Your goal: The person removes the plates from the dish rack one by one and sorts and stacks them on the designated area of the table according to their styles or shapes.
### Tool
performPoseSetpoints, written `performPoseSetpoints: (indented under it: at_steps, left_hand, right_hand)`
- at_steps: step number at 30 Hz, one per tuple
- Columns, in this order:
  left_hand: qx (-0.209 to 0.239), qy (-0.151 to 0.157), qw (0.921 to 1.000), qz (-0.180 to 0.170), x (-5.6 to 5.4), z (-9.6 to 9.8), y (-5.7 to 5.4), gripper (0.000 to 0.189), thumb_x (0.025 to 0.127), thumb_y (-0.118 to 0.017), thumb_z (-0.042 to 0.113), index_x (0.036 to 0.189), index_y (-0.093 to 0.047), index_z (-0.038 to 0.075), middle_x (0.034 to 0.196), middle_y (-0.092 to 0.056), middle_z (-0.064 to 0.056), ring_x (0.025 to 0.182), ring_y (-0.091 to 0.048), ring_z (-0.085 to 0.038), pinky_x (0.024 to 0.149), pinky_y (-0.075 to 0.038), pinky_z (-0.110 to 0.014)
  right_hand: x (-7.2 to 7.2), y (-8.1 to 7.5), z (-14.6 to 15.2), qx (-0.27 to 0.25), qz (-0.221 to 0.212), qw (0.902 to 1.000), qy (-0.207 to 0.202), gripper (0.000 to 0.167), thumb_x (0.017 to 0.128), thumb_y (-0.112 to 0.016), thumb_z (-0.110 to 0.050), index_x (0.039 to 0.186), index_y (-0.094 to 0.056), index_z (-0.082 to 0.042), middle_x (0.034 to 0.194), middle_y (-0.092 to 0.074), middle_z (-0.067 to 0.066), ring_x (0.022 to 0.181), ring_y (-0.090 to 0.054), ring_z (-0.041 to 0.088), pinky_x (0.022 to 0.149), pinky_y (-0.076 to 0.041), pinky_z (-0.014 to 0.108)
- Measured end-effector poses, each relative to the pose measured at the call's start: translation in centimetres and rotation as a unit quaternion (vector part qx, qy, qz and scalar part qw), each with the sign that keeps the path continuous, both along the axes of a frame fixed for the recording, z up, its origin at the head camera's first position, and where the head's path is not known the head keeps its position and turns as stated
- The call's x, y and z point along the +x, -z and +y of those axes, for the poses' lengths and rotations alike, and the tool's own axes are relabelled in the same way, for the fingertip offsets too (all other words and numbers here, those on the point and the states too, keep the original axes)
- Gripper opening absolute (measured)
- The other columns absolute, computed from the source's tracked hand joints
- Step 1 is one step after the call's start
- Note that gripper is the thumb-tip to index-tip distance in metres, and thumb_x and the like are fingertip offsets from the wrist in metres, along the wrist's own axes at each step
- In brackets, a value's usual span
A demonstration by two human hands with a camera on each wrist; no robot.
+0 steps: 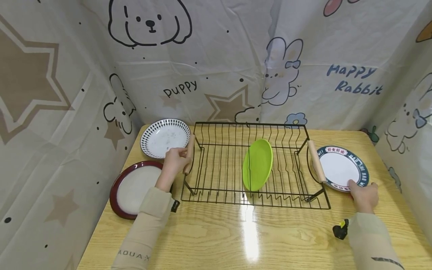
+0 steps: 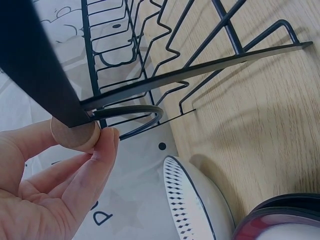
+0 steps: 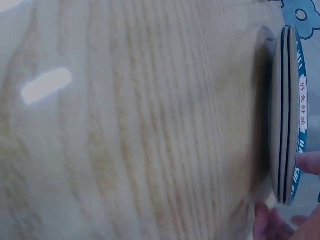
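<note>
A black wire dish rack [image 1: 219,200] with wooden handles stands on the table. My left hand [image 1: 175,163] pinches its left wooden handle [image 2: 75,135] between thumb and fingers. At the right, my right hand [image 1: 364,195] holds the near edge of a small stack of plates [image 3: 282,115]. The thumb [image 3: 310,162] lies on the rim of the top plate [image 1: 339,167], white with a teal lettered border; the fingers [image 3: 270,222] are low beside the stack, partly cut off. A lime green plate [image 1: 258,165] stands on edge in the rack's slots.
Left of the rack sit a white bowl with a black diamond-patterned rim [image 1: 165,138] and, nearer, dark-red-rimmed plates [image 1: 116,195], partly behind the left forearm. A printed cloth [image 1: 219,56] hangs around the wooden table [image 1: 216,232]. The right handle [image 1: 315,161] overlaps the teal plate's edge in the head view.
</note>
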State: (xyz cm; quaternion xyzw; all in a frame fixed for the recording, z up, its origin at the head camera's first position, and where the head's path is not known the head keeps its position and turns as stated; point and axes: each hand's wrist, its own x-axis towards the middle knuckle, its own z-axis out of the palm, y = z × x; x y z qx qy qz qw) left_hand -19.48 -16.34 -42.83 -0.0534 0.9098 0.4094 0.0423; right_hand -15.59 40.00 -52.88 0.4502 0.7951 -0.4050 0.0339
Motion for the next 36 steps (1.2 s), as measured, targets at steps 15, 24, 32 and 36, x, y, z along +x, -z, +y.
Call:
performPoseSetpoints:
  at_steps: [15,24,32,36]
  left_hand:
    - [0.004,-0.001,1.0,-0.004,-0.1,0.0,0.0,0.039,0.082,-0.061,0.007,0.119,-0.058,-0.004,0.102,-0.064,-0.022,0.095,-0.059,-0.031,0.077,-0.049,-0.037]
    - [0.005,0.003,1.0,0.001,0.0,0.0,-0.1,0.039,0.082,-0.061,0.006,0.118,-0.058,-0.005,0.101,-0.064,-0.022,0.094,-0.059,-0.032,0.077,-0.049,-0.038]
    - [0.008,0.004,1.0,0.0,0.0,0.0,-0.2,0.039,0.082,-0.061,0.007,0.118,-0.058,-0.005,0.101,-0.064,-0.022,0.094,-0.059,-0.032,0.076,-0.049,-0.038]
    - [0.008,0.002,1.0,-0.001,0.1,0.0,-0.2,0.039,0.081,-0.061,0.007,0.119,-0.058,-0.005,0.101,-0.064,-0.022,0.094,-0.059,-0.032,0.076,-0.049,-0.038]
  right_hand:
    - [-2.4,-10.6,-4.2,0.101,0.194,0.9741,-0.058,0.067,0.089,-0.047,-0.032,0.145,-0.019,-0.011,0.146,-0.023,0.013,0.131,-0.025,0.029,0.105,-0.026,0.045]
    - [-2.6,-15.9,-9.7,0.136,0.269,0.9341,-0.192,0.061,0.09,-0.051,-0.027,0.142,-0.028,-0.007,0.141,-0.032,0.016,0.127,-0.034,0.034,0.102,-0.031,0.048]
    - [-2.3,-16.9,-14.6,0.151,0.349,0.8789,-0.288,0.047,0.088,-0.056,-0.017,0.13,-0.045,0.0,0.124,-0.049,0.022,0.109,-0.05,0.039,0.088,-0.044,0.05]
    - [-2.4,-16.1,-16.6,0.124,0.357,0.8618,-0.339,0.046,0.087,-0.058,-0.015,0.128,-0.047,0.003,0.118,-0.052,0.023,0.101,-0.055,0.038,0.082,-0.048,0.048]
